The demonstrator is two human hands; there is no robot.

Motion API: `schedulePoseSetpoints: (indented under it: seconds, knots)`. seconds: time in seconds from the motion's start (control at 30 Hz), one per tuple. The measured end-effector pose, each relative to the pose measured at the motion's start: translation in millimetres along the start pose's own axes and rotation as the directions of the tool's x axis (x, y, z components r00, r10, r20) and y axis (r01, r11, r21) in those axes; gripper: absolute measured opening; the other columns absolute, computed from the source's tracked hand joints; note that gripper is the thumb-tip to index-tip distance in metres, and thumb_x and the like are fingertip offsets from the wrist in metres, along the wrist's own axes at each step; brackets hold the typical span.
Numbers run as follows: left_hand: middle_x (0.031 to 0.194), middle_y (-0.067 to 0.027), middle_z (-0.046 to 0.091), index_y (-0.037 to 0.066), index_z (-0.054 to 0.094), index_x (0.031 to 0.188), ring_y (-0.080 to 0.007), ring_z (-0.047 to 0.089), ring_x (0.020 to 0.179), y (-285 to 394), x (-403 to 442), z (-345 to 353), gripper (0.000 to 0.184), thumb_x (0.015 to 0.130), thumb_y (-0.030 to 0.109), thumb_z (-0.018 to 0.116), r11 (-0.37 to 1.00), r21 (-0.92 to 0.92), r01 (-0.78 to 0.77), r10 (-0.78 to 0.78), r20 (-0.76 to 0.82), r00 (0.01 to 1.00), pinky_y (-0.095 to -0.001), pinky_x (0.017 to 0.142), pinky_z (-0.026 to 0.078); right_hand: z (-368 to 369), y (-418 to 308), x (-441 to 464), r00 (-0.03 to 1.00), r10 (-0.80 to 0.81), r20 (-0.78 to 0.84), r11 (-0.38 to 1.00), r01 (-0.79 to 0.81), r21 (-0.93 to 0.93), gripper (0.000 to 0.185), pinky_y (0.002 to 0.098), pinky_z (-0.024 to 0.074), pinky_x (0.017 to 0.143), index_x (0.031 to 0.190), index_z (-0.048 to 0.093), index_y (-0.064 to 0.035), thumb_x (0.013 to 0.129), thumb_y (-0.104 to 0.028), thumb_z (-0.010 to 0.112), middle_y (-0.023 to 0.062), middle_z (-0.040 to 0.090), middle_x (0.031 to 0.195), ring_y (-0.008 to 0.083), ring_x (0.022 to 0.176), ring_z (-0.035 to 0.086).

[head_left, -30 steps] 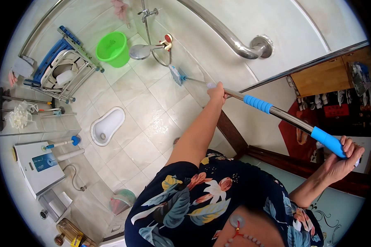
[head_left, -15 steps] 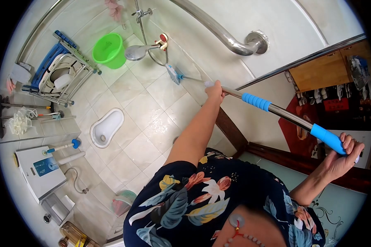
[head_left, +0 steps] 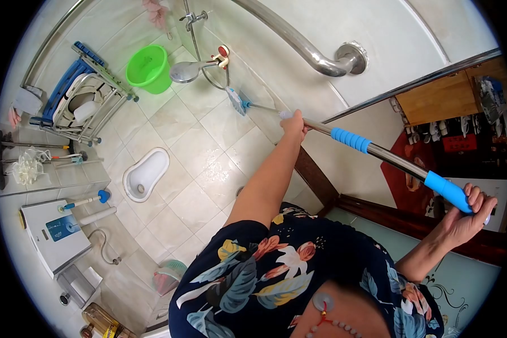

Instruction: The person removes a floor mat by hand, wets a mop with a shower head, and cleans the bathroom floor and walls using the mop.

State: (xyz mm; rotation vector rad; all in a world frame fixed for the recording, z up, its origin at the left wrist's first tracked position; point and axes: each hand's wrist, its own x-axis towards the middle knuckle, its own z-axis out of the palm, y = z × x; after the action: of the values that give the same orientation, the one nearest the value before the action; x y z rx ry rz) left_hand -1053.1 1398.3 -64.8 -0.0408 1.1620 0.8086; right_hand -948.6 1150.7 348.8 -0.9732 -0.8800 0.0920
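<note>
My left hand [head_left: 293, 124] is closed around the lower steel shaft of a long-handled scrub brush [head_left: 397, 163]. Higher up, my right hand [head_left: 466, 215] wraps round the blue grip at the end of the handle. The pole slants down from right to left. Its flat blue-and-white head [head_left: 238, 102] rests on the pale tiles, close to the foot of the wall. Between the hands, a ribbed blue sleeve shows on the pole.
A squat toilet [head_left: 146, 174] is set in the tiled floor [head_left: 191, 149]. Against the walls stand a green tub [head_left: 150, 72] and a folded commode chair [head_left: 83, 100]. A shower head [head_left: 187, 71] hangs near the corner. A steel grab bar [head_left: 298, 39] crosses above; a basket [head_left: 170, 275] sits near my body.
</note>
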Motion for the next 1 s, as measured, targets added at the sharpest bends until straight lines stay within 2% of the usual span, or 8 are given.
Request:
schedulePoseSetpoints:
  seconds: [0.7, 0.8, 0.87, 1.0]
  knots:
    - [0.079, -0.0207, 0.051, -0.005, 0.015, 0.115, -0.0211, 0.054, 0.049, -9, 8, -2, 0.062, 0.080, 0.019, 0.060, 0.999, 0.042, -0.026, 0.025, 0.029, 0.999, -0.0274, 0.033, 0.038, -6, 1, -4, 0.999, 0.003, -0.040, 1.000, -0.002, 0.015, 0.034, 0.0312, 0.0371, 0.067, 0.065, 0.041, -0.0114, 0.096, -0.021, 0.049, -0.0012, 0.038, 0.057, 0.0118, 0.057, 0.036]
    - [0.077, -0.0194, 0.051, -0.005, 0.016, 0.114, -0.0202, 0.052, 0.047, -11, 9, -2, 0.060, 0.080, 0.019, 0.060, 0.999, 0.042, -0.018, 0.017, 0.016, 1.000, -0.0277, 0.033, 0.037, -6, 1, -5, 0.998, 0.003, -0.058, 1.000, -0.003, 0.000, 0.036, 0.0312, 0.0370, 0.067, 0.064, 0.038, -0.0120, 0.097, -0.021, 0.048, -0.0015, 0.036, 0.057, 0.0114, 0.058, 0.035]
    - [0.075, -0.0183, 0.051, -0.005, 0.018, 0.113, -0.0189, 0.049, 0.045, -18, 14, -4, 0.057, 0.081, 0.019, 0.059, 1.000, -0.008, -0.029, 0.029, 0.066, 0.997, -0.0279, 0.033, 0.035, -8, -2, -4, 0.997, 0.008, -0.077, 1.000, -0.010, -0.030, 0.037, 0.0310, 0.0371, 0.067, 0.064, 0.035, -0.0126, 0.097, -0.021, 0.047, -0.0017, 0.034, 0.056, 0.0113, 0.058, 0.035]
    - [0.075, -0.0177, 0.051, -0.005, 0.020, 0.113, -0.0184, 0.048, 0.045, -20, -20, 2, 0.055, 0.081, 0.019, 0.058, 0.999, 0.017, -0.051, 0.051, 0.012, 0.999, -0.0283, 0.032, 0.034, -30, -11, 5, 1.000, -0.016, 0.001, 0.999, 0.016, -0.036, 0.037, 0.0311, 0.0376, 0.068, 0.064, 0.032, -0.0130, 0.098, -0.022, 0.046, -0.0013, 0.033, 0.055, 0.0120, 0.058, 0.034]
